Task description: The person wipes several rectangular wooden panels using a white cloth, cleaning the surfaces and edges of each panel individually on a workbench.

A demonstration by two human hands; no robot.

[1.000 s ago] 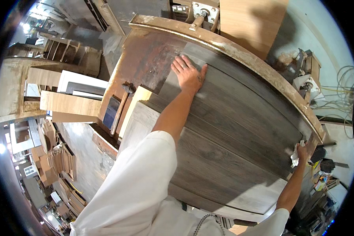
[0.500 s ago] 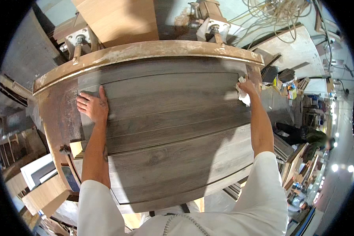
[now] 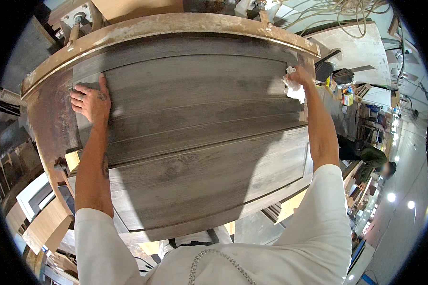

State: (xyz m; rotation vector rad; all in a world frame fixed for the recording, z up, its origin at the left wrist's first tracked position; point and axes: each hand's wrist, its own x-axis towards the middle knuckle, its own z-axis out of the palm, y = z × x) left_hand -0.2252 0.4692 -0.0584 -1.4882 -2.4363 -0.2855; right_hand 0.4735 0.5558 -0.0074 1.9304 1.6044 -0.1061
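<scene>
A large grey wood-grain panel (image 3: 190, 80) with grooved, framed sections lies in front of me. My left hand (image 3: 94, 100) rests on its far left part, with the thumb stretched out and the fingers spread over the side frame. At the far right edge, my right hand (image 3: 301, 76) is closed on a crumpled white cloth (image 3: 295, 90), which touches the panel's corner. Nearer to me, a second framed section (image 3: 195, 190) is partly covered by my shadow.
A worn wooden beam (image 3: 171, 23) bounds the far side, with metal clamp screws (image 3: 75, 31) behind it. Coiled hoses (image 3: 352, 14) lie at the back right. Another person (image 3: 373, 156) stands farther right, among stacked boards. Wood offcuts (image 3: 47, 223) lie at the lower left.
The view has shifted, so the panel and beam sit higher in the picture. Both hands keep nearly the same places on the panel, the right still holding the cloth.
</scene>
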